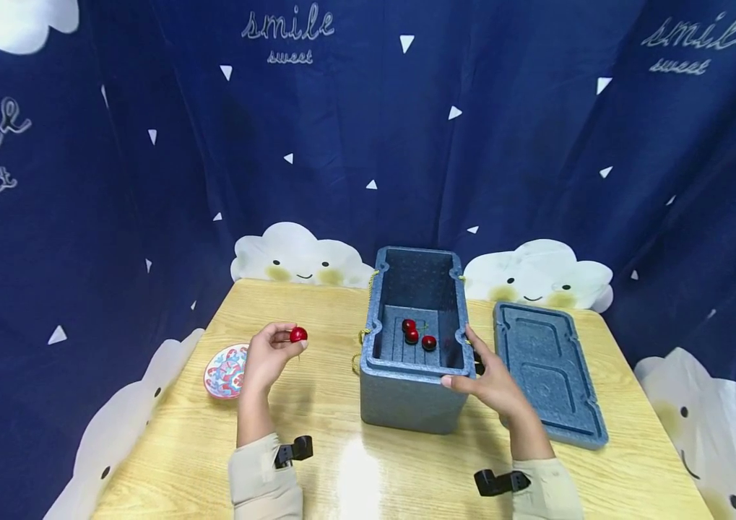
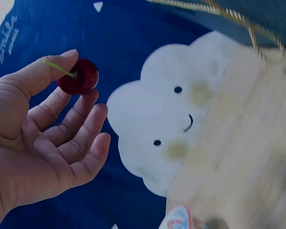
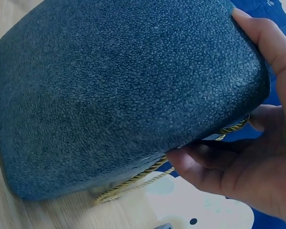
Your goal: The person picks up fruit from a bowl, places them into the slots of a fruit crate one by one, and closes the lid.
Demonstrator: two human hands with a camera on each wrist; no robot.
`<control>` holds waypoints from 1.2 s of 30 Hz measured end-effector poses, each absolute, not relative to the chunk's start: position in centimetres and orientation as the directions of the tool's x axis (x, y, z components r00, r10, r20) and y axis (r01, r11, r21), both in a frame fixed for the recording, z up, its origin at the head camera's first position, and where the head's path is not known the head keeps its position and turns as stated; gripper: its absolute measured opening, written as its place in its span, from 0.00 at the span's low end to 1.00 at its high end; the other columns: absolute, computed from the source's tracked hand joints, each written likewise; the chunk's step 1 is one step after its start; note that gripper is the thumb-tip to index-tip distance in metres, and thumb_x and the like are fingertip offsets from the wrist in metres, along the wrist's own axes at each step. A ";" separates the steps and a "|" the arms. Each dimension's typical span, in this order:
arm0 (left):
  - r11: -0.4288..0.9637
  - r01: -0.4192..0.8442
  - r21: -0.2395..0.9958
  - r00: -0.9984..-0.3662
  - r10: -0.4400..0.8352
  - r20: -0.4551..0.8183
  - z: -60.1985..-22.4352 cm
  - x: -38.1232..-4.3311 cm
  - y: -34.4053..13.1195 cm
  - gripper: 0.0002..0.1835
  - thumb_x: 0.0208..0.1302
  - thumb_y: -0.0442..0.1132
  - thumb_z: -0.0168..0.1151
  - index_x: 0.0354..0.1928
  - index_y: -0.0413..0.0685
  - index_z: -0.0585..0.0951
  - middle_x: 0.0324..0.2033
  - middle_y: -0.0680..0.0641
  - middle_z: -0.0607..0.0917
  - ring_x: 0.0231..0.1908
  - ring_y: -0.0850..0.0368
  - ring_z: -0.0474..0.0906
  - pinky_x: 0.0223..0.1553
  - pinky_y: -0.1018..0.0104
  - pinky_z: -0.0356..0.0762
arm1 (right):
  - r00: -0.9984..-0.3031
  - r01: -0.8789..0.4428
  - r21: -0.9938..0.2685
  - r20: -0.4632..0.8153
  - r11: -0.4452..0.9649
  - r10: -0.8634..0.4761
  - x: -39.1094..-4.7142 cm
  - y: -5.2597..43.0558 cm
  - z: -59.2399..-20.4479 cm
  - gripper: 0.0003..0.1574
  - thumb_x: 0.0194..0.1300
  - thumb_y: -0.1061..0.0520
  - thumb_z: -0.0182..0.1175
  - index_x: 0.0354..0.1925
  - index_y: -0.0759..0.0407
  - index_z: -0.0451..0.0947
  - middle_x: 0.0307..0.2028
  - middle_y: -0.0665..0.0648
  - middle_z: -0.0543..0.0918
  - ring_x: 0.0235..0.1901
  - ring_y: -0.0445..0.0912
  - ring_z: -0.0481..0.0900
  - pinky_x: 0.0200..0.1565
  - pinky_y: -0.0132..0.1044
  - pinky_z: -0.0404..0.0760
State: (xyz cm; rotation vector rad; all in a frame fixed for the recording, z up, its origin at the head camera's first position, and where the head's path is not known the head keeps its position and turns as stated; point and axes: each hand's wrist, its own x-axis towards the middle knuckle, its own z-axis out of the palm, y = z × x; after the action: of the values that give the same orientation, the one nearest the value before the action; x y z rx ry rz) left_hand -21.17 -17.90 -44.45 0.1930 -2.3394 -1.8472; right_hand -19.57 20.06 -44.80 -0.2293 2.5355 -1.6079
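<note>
A dark red cherry (image 2: 81, 78) with a green stem is pinched between the thumb and fingertips of my left hand (image 1: 270, 355), raised above the table left of a blue-grey foam box (image 1: 407, 401). Three more cherries lie on the floor of this lidless box, one of them a single cherry (image 1: 429, 343) nearer the right wall. My right hand (image 1: 491, 379) grips the box at its near right corner. Its thumb rests on the near rim, and the other fingers go along the right side, as the right wrist view (image 3: 271, 157) also shows.
A round plate (image 1: 221, 375) with a red and blue pattern sits by my left wrist, partly hidden. The foam lid (image 1: 546, 368) lies flat right of the box. Gold cord loops (image 3: 133, 183) hang from the box's sides. Behind the wooden table (image 1: 322, 462) hangs a blue curtain (image 1: 341, 108).
</note>
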 end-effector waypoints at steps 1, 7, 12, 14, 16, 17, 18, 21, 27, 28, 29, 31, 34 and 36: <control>0.224 0.002 0.975 -0.980 -0.193 0.046 -44.2 -21.3 -17.7 0.19 0.50 0.30 0.70 0.46 0.37 0.78 0.37 0.40 0.79 0.35 0.53 0.76 0.35 0.68 0.74 | -0.979 -0.061 -0.907 -0.027 0.417 -0.202 -19.7 20.0 -44.9 0.65 0.50 0.50 0.71 0.73 0.46 0.39 0.71 0.63 0.43 0.67 0.63 0.40 0.56 0.67 0.53; 0.165 0.030 0.986 -0.989 -0.137 0.053 -41.9 -21.2 -16.0 0.20 0.49 0.27 0.69 0.47 0.33 0.77 0.38 0.36 0.79 0.33 0.55 0.76 0.34 0.70 0.74 | -0.978 -0.038 -0.911 -0.050 0.411 -0.202 -18.8 19.0 -42.9 0.63 0.51 0.52 0.71 0.73 0.52 0.41 0.70 0.66 0.43 0.66 0.66 0.41 0.56 0.67 0.53; 0.129 0.049 0.990 -0.994 -0.089 0.061 -40.4 -21.5 -14.8 0.21 0.50 0.26 0.68 0.48 0.31 0.76 0.39 0.34 0.78 0.34 0.52 0.76 0.35 0.70 0.74 | -0.977 -0.033 -0.922 -0.051 0.386 -0.207 -18.6 18.8 -42.6 0.63 0.52 0.53 0.70 0.73 0.53 0.40 0.70 0.68 0.44 0.65 0.67 0.45 0.55 0.66 0.56; 0.124 0.058 0.991 -0.994 -0.081 0.069 -40.9 -22.2 -14.6 0.21 0.49 0.27 0.69 0.48 0.32 0.77 0.39 0.36 0.79 0.35 0.51 0.76 0.35 0.69 0.74 | -0.977 -0.026 -0.928 -0.056 0.371 -0.208 -18.9 19.0 -43.2 0.63 0.51 0.53 0.70 0.73 0.52 0.40 0.69 0.68 0.45 0.64 0.66 0.49 0.55 0.64 0.59; 0.118 0.070 0.991 -0.994 -0.077 0.079 -41.3 -22.8 -14.4 0.21 0.49 0.28 0.69 0.47 0.34 0.77 0.38 0.38 0.79 0.35 0.51 0.76 0.35 0.68 0.74 | -0.977 -0.021 -0.930 -0.060 0.368 -0.206 -19.2 19.1 -43.8 0.64 0.51 0.54 0.71 0.73 0.50 0.39 0.69 0.68 0.46 0.64 0.65 0.51 0.55 0.62 0.60; 0.125 0.076 0.989 -0.993 -0.078 0.086 -41.2 -23.0 -14.1 0.20 0.49 0.27 0.69 0.47 0.34 0.77 0.37 0.38 0.79 0.34 0.51 0.76 0.35 0.68 0.74 | -0.977 -0.019 -0.929 -0.062 0.369 -0.205 -19.4 19.2 -44.2 0.64 0.51 0.53 0.71 0.73 0.49 0.39 0.69 0.68 0.47 0.63 0.65 0.52 0.55 0.62 0.61; 0.129 0.082 0.988 -0.993 -0.076 0.092 -41.2 -23.2 -14.0 0.20 0.49 0.27 0.69 0.46 0.34 0.78 0.37 0.38 0.80 0.34 0.52 0.76 0.35 0.68 0.74 | -0.977 -0.016 -0.928 -0.064 0.371 -0.203 -19.5 19.3 -44.4 0.64 0.51 0.53 0.71 0.73 0.47 0.39 0.68 0.68 0.48 0.63 0.64 0.53 0.55 0.61 0.61; 0.138 0.099 0.986 -0.993 -0.055 0.107 -40.8 -23.7 -13.4 0.19 0.48 0.27 0.69 0.45 0.34 0.78 0.36 0.38 0.80 0.33 0.53 0.77 0.35 0.67 0.74 | -0.978 -0.006 -0.919 -0.076 0.395 -0.193 -19.7 19.4 -44.9 0.65 0.50 0.50 0.71 0.72 0.44 0.39 0.69 0.66 0.48 0.64 0.64 0.50 0.55 0.63 0.60; 0.141 0.094 0.986 -0.995 -0.017 0.097 -40.1 -24.6 -12.3 0.18 0.48 0.25 0.68 0.44 0.34 0.78 0.35 0.39 0.81 0.33 0.53 0.77 0.34 0.67 0.74 | -0.978 0.012 -0.902 -0.102 0.432 -0.185 -20.0 19.6 -45.1 0.65 0.49 0.46 0.71 0.72 0.41 0.38 0.70 0.65 0.40 0.66 0.65 0.42 0.55 0.66 0.56; 0.140 0.096 0.985 -0.995 -0.010 0.098 -40.0 -24.7 -12.0 0.18 0.48 0.25 0.68 0.44 0.34 0.78 0.35 0.38 0.81 0.33 0.52 0.77 0.34 0.67 0.74 | -0.977 0.014 -0.901 -0.104 0.433 -0.185 -20.0 19.6 -45.1 0.65 0.49 0.46 0.71 0.72 0.41 0.38 0.70 0.64 0.40 0.66 0.65 0.42 0.55 0.67 0.55; 0.142 0.099 0.985 -0.995 0.001 0.100 -39.9 -24.9 -11.8 0.18 0.48 0.25 0.68 0.44 0.34 0.78 0.35 0.38 0.81 0.34 0.52 0.77 0.34 0.67 0.74 | -0.977 0.014 -0.902 -0.104 0.431 -0.185 -20.0 19.6 -45.1 0.65 0.49 0.46 0.71 0.72 0.41 0.39 0.70 0.64 0.40 0.66 0.65 0.42 0.55 0.67 0.55; 0.157 0.106 0.982 -0.994 0.025 0.104 -39.6 -25.2 -11.4 0.18 0.48 0.25 0.68 0.44 0.34 0.78 0.35 0.38 0.81 0.35 0.51 0.77 0.34 0.67 0.73 | -0.977 0.018 -0.905 -0.106 0.425 -0.183 -20.0 19.6 -45.0 0.65 0.49 0.47 0.72 0.72 0.42 0.38 0.70 0.64 0.41 0.66 0.65 0.43 0.55 0.66 0.55; 0.192 0.105 0.976 -0.994 0.054 0.097 -39.2 -25.8 -10.8 0.18 0.48 0.27 0.69 0.44 0.35 0.79 0.35 0.40 0.81 0.36 0.51 0.76 0.35 0.65 0.73 | -0.977 0.024 -0.908 -0.109 0.419 -0.181 -20.0 19.5 -45.0 0.65 0.49 0.48 0.72 0.72 0.42 0.38 0.70 0.65 0.41 0.66 0.65 0.43 0.56 0.66 0.55; 0.212 0.102 0.972 -0.994 0.064 0.090 -39.0 -26.3 -10.5 0.18 0.47 0.27 0.69 0.44 0.36 0.79 0.35 0.41 0.81 0.37 0.51 0.76 0.35 0.65 0.72 | -0.977 0.031 -0.910 -0.115 0.414 -0.180 -20.1 19.5 -45.0 0.65 0.49 0.49 0.72 0.72 0.42 0.38 0.70 0.65 0.41 0.66 0.65 0.43 0.56 0.66 0.55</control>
State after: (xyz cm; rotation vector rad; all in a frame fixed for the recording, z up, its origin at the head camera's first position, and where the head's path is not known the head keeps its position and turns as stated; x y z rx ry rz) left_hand -26.30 -10.53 -39.05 -0.1666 -2.4218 -1.9463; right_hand -20.05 19.48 -44.97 -0.1322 2.4722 -1.5976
